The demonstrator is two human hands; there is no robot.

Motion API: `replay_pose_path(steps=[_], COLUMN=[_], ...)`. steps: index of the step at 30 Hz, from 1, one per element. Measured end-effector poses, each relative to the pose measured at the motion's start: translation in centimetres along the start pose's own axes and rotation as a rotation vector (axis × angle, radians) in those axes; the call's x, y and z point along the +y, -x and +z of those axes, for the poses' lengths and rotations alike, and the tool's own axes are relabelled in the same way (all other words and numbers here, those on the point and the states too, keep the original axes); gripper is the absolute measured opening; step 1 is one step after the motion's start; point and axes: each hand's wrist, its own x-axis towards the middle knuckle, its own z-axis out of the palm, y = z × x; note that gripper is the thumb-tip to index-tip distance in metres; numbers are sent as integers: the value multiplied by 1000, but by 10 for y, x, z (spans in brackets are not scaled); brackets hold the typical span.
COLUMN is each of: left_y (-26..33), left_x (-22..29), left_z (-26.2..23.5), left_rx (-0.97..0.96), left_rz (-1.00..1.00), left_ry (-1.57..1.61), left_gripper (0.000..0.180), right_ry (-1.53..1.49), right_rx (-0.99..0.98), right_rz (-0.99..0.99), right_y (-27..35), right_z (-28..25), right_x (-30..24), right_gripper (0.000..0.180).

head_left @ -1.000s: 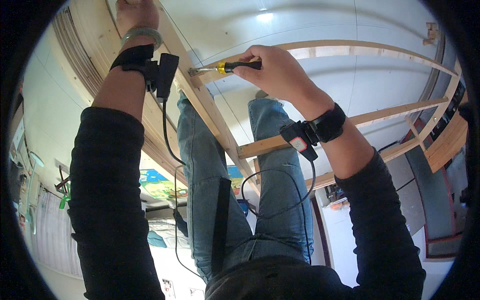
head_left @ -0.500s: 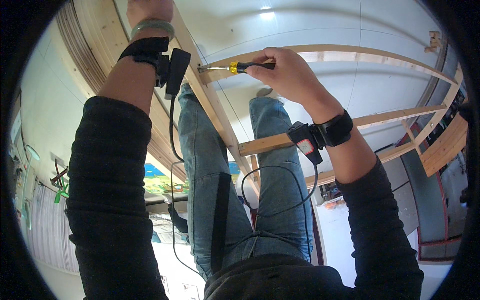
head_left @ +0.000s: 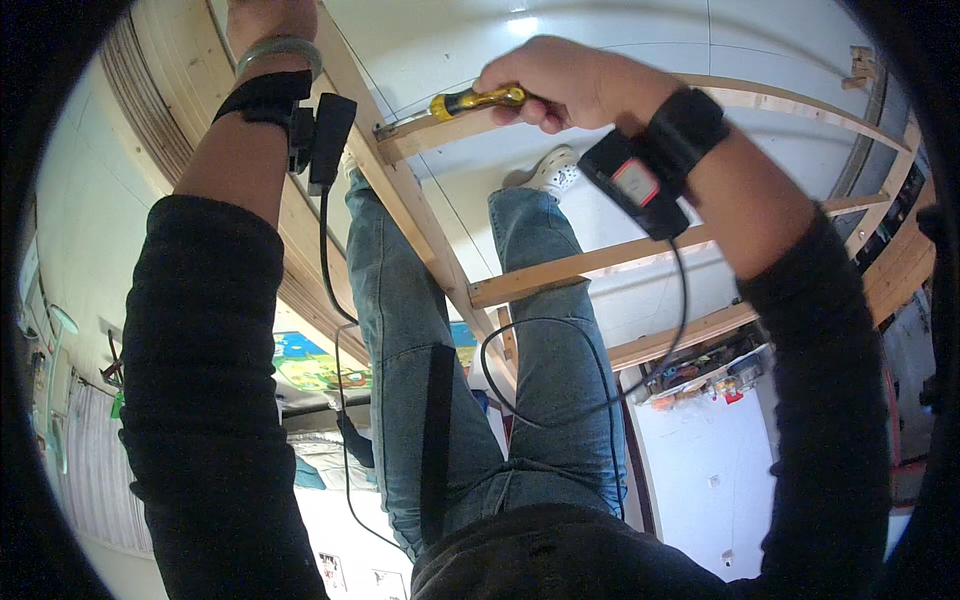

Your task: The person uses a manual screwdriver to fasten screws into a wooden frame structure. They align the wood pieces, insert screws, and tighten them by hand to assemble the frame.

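My right hand (head_left: 550, 85) is closed on a screwdriver (head_left: 462, 104) with a yellow and black handle. Its metal shaft slants down to the left, and the tip meets the long wooden rail (head_left: 400, 185) where a crosspiece (head_left: 440, 134) joins it. At the top edge, my left hand (head_left: 270, 22) is by the upper end of that rail. The frame cuts off its fingers, so its grip is hidden.
A second crosspiece (head_left: 580, 272) of the wooden frame passes over my right leg. Stacked wooden boards (head_left: 150, 100) lie left of the rail. Black cables (head_left: 520, 410) loop from my wrist devices across my legs. Small wood pieces (head_left: 860, 66) lie far right.
My right hand has lifted and turned over, with the screwdriver's handle tilting upward while its tip stays at the joint. The whole view has shifted slightly; my right shoe now shows.
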Motion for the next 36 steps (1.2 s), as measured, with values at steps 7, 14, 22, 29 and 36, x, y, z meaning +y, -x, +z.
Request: replay_pose_path(steps=[7,14,22,29,36], left_y=[1,5,6,-2,-2], left_x=[2,15,18,-10,-3], left_z=[3,-10,-9,6,1], left_rx=[16,-75,-37,45,-31], left_rz=[-59,-62,-63,42,-64], left_ry=[-44,-158,-259,-220,-99], left_gripper=[89,87,85,86,87], right_ry=[214,1868,-347,-65,1695], right_rx=[-140,206,274,-21,365], right_rz=[-77,-1238,31,178,-1352], right_y=[-8,-13,2,0,-11], right_z=[1,-9,25,5,4], right_x=[-9,-24,11,-6,-9], right_gripper=[19,23,40,33,21])
